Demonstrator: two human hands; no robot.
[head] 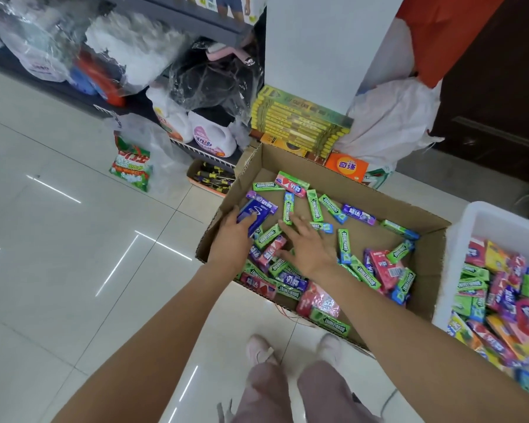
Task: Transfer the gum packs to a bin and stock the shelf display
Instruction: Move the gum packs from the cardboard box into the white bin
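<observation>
Cardboard box (364, 190) on tiled floor — gum packs (315, 206) scattered inside | left hand (231, 238) at the box's near-left corner, fingers curled round a blue pack (255, 213) | right hand (307, 244) mid-box, fingers spread flat over green packs | white bin (483, 221) just right of the box — part-filled with packs

Brown cardboard box (376, 190); green, pink, purple gum packs (313, 206); white bin (483, 215).
</observation>
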